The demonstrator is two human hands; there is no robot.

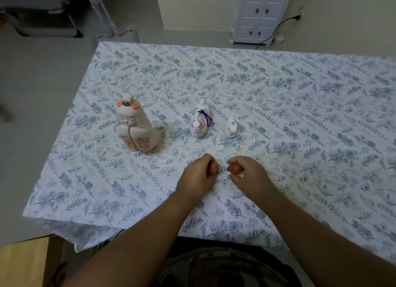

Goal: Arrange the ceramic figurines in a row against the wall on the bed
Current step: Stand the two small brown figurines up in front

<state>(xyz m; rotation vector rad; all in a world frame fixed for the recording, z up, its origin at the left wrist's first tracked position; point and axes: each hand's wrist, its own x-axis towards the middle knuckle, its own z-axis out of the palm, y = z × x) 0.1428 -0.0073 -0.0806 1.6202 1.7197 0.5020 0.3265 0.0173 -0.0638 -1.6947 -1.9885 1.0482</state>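
Three ceramic figurines stand in a loose row on the bed's floral sheet [300, 106]. At the left is a tall white kneeling doll [136, 128] with pink flower patterns. In the middle stands a white animal [200, 122] with a purple cord round its neck. A smaller white animal [231, 128] is just to its right. My left hand [199, 172] and my right hand [246, 171] rest on the sheet in front of the two animals, a short gap apart. Both have their fingers curled in with the thumb tips showing, and neither touches a figurine.
The bed's left edge drops to a grey floor [42, 83]. Beyond the far edge stand a white cabinet [263, 14] and a cream wall with a black cable [276, 28]. A light wooden surface [23, 263] sits at the lower left. A dark frame [42, 18] is at the top left.
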